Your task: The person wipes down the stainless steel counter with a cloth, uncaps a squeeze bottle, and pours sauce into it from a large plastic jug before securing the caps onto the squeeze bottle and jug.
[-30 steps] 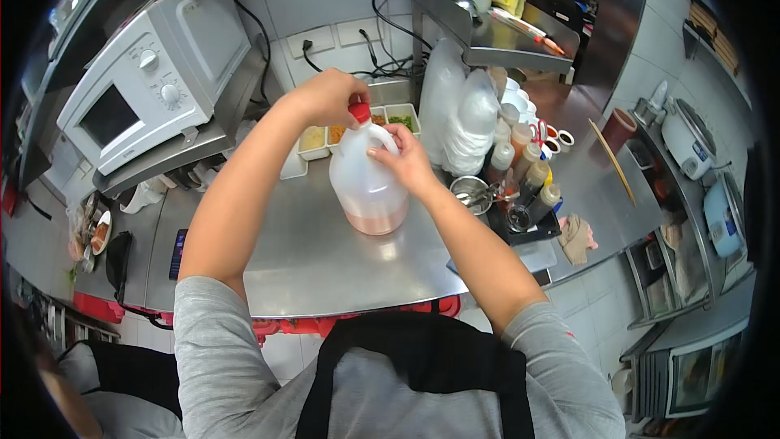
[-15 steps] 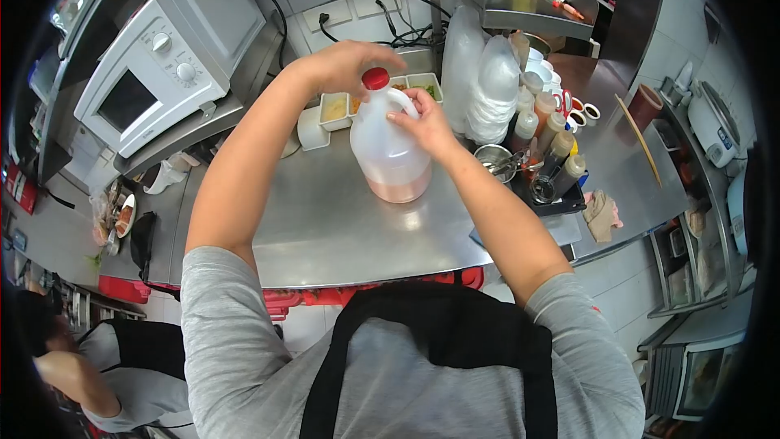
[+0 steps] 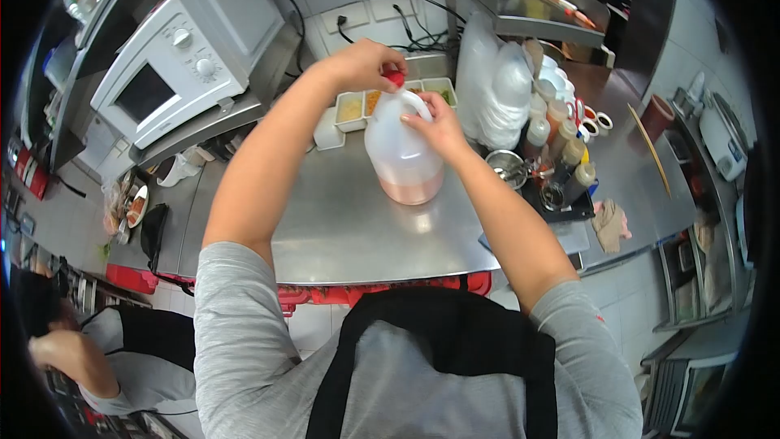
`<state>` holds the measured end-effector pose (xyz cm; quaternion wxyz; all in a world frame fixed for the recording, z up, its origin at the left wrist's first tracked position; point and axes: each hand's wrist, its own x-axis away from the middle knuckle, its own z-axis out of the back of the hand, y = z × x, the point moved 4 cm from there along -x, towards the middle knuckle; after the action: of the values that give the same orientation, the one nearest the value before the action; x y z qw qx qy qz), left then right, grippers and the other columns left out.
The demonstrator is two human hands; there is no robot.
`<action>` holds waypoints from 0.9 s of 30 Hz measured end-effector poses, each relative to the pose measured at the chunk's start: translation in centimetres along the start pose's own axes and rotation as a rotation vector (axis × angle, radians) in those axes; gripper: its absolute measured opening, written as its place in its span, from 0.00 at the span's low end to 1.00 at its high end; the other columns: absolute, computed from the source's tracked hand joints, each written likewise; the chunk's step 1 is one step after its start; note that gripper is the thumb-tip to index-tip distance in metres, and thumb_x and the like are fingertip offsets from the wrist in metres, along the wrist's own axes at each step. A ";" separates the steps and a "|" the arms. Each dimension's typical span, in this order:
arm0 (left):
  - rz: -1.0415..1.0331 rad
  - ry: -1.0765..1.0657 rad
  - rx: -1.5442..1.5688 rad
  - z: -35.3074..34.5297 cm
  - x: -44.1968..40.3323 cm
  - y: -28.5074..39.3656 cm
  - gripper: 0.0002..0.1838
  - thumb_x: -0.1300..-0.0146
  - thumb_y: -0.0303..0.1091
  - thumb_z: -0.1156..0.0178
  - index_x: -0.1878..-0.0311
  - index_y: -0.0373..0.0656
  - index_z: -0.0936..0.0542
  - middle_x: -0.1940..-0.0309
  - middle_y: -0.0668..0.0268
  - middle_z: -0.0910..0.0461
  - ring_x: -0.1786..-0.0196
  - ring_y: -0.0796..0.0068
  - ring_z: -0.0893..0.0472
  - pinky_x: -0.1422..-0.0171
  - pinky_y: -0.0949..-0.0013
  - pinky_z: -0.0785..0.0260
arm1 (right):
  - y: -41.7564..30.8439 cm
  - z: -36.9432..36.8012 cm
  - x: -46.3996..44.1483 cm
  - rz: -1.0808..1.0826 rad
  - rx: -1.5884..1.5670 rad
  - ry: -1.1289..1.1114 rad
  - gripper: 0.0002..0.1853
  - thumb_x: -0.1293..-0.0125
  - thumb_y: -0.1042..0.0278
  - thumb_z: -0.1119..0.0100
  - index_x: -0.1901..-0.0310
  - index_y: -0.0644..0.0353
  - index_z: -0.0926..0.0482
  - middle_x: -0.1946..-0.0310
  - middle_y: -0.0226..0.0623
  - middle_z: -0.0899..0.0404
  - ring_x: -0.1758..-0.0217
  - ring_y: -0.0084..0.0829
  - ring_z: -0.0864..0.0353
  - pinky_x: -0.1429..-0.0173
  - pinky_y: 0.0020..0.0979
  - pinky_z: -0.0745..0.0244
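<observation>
A translucent plastic jug (image 3: pixel 398 146) stands on the steel counter (image 3: pixel 341 232), with a pinkish liquid filling its lower part. My right hand (image 3: pixel 439 126) is wrapped round the jug's handle. At the jug's mouth, the fingers of my left hand (image 3: pixel 370 67) are closed on the red cap (image 3: pixel 395 79). Whether the cap is still seated on the neck cannot be told, as the fingers partly cover it. Behind the jug sits a row of white tubs (image 3: pixel 351 107) with chopped food, partly hidden by my hands and the jug.
To the left a white microwave (image 3: pixel 175 57) rests on a shelf. Stacked clear plastic lids or cups in bags (image 3: pixel 500 97) stand right of the jug, near several sauce bottles (image 3: pixel 569 154) in a black tray. A co-worker (image 3: pixel 130 349) is at the lower left.
My left hand has come down from above the jug and closed its fingers on the red cap. My right hand keeps its hold on the handle. The whole view has shifted slightly.
</observation>
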<state>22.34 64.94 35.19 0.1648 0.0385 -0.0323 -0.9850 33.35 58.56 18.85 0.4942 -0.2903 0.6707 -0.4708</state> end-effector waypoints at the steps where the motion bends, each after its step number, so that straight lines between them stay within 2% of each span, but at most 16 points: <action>1: 0.060 0.017 -0.048 -0.1 -0.3 -0.2 0.15 0.50 0.39 0.32 0.58 0.47 0.17 0.66 0.61 0.17 0.61 0.67 0.19 0.53 0.64 0.26 | 0.3 -0.1 -0.1 0.011 -0.014 -0.004 0.26 0.47 0.68 0.27 0.48 0.61 0.28 0.59 0.35 0.19 0.58 0.23 0.20 0.53 0.26 0.25; 2: 0.117 0.049 -0.132 0.0 -0.3 0.2 0.18 0.50 0.47 0.33 0.59 0.47 0.16 0.70 0.59 0.17 0.63 0.64 0.17 0.54 0.63 0.26 | -0.6 -0.1 0.3 -0.020 -0.047 -0.034 0.25 0.47 0.68 0.28 0.48 0.60 0.28 0.59 0.34 0.19 0.59 0.23 0.21 0.53 0.26 0.26; 5: 0.405 -0.012 -0.359 0.5 -0.1 2.6 0.17 0.49 0.46 0.33 0.59 0.46 0.16 0.66 0.58 0.16 0.60 0.61 0.17 0.53 0.61 0.26 | -0.3 0.0 0.3 -0.006 -0.006 -0.014 0.24 0.46 0.68 0.29 0.49 0.60 0.28 0.60 0.33 0.19 0.59 0.22 0.22 0.54 0.25 0.26; 8: 0.394 -0.054 -0.283 0.6 0.2 2.5 0.19 0.48 0.49 0.34 0.57 0.47 0.16 0.63 0.59 0.16 0.56 0.60 0.17 0.52 0.59 0.26 | -0.2 0.0 0.3 -0.015 0.001 -0.031 0.24 0.45 0.68 0.29 0.49 0.60 0.28 0.60 0.34 0.19 0.59 0.22 0.22 0.54 0.25 0.27; 10: -0.090 0.002 -0.030 -1.2 -0.6 -0.1 0.21 0.46 0.52 0.36 0.56 0.48 0.16 0.62 0.61 0.15 0.56 0.60 0.17 0.53 0.58 0.26 | -0.3 -0.1 0.3 -0.027 -0.003 -0.028 0.24 0.45 0.67 0.30 0.49 0.60 0.28 0.61 0.34 0.19 0.60 0.21 0.22 0.55 0.25 0.27; 12: -0.307 0.094 0.082 -0.9 0.3 -0.1 0.21 0.46 0.52 0.36 0.55 0.49 0.16 0.59 0.61 0.16 0.53 0.60 0.18 0.51 0.59 0.26 | 0.0 -0.1 0.1 -0.013 -0.022 -0.022 0.24 0.45 0.67 0.30 0.49 0.61 0.29 0.61 0.34 0.18 0.60 0.21 0.22 0.55 0.25 0.27; 14: -0.258 0.208 0.053 -0.1 0.6 0.1 0.20 0.47 0.48 0.34 0.53 0.51 0.17 0.52 0.61 0.18 0.47 0.61 0.20 0.46 0.60 0.27 | 0.3 0.0 0.0 -0.011 -0.002 -0.037 0.24 0.44 0.68 0.30 0.48 0.63 0.29 0.61 0.34 0.19 0.61 0.21 0.22 0.55 0.24 0.27; 17: 0.513 -0.109 -0.157 1.6 1.4 3.1 0.24 0.55 0.33 0.30 0.50 0.54 0.18 0.41 0.60 0.24 0.38 0.62 0.26 0.37 0.62 0.33 | 0.1 0.0 0.0 -0.011 -0.019 -0.057 0.24 0.44 0.68 0.31 0.48 0.63 0.30 0.61 0.34 0.19 0.61 0.20 0.22 0.55 0.23 0.28; 18: 0.479 -0.100 -0.119 0.9 1.1 2.3 0.24 0.54 0.34 0.30 0.49 0.53 0.19 0.41 0.60 0.24 0.37 0.62 0.27 0.36 0.61 0.34 | -0.1 -0.1 0.1 0.012 -0.029 -0.050 0.24 0.43 0.68 0.31 0.48 0.62 0.30 0.62 0.33 0.19 0.61 0.20 0.22 0.56 0.22 0.28; 20: 0.033 -0.037 0.054 -1.3 -0.1 -0.8 0.22 0.49 0.45 0.32 0.50 0.51 0.19 0.49 0.62 0.20 0.43 0.60 0.23 0.42 0.60 0.30 | 0.1 -0.2 -0.2 0.011 -0.048 -0.046 0.24 0.43 0.68 0.31 0.48 0.62 0.30 0.62 0.33 0.19 0.61 0.20 0.22 0.56 0.22 0.28; 22: -0.139 0.009 0.240 -1.2 0.6 -0.5 0.20 0.45 0.47 0.35 0.52 0.49 0.19 0.55 0.65 0.17 0.49 0.60 0.19 0.47 0.59 0.28 | 0.6 -0.1 -0.2 0.003 -0.059 -0.052 0.24 0.43 0.67 0.31 0.48 0.62 0.30 0.62 0.33 0.19 0.61 0.20 0.23 0.56 0.23 0.28; 25: 0.470 0.093 -0.103 0.7 1.9 2.7 0.20 0.48 0.30 0.34 0.50 0.51 0.19 0.53 0.65 0.18 0.49 0.65 0.20 0.45 0.62 0.29 | 0.6 0.2 -0.3 -0.022 0.008 -0.071 0.24 0.44 0.66 0.30 0.49 0.61 0.29 0.61 0.33 0.19 0.61 0.20 0.23 0.55 0.23 0.27; 26: 0.474 0.029 -0.118 0.3 1.6 3.0 0.18 0.48 0.31 0.34 0.51 0.51 0.19 0.55 0.66 0.17 0.51 0.67 0.19 0.47 0.64 0.29 | 0.3 0.2 -0.2 -0.008 0.024 -0.061 0.23 0.44 0.65 0.30 0.49 0.61 0.29 0.61 0.33 0.19 0.61 0.20 0.23 0.55 0.24 0.28; 27: 0.324 0.015 0.004 -0.4 0.7 2.4 0.17 0.47 0.36 0.35 0.52 0.51 0.19 0.57 0.66 0.17 0.52 0.67 0.19 0.48 0.64 0.28 | -0.2 0.3 -0.2 0.006 0.047 -0.056 0.23 0.44 0.65 0.30 0.49 0.61 0.29 0.61 0.33 0.20 0.61 0.20 0.23 0.55 0.24 0.28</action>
<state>22.53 62.43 34.97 0.3215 0.0406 -0.0388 -0.9453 33.64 58.53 19.12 0.5209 -0.2898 0.6461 -0.4767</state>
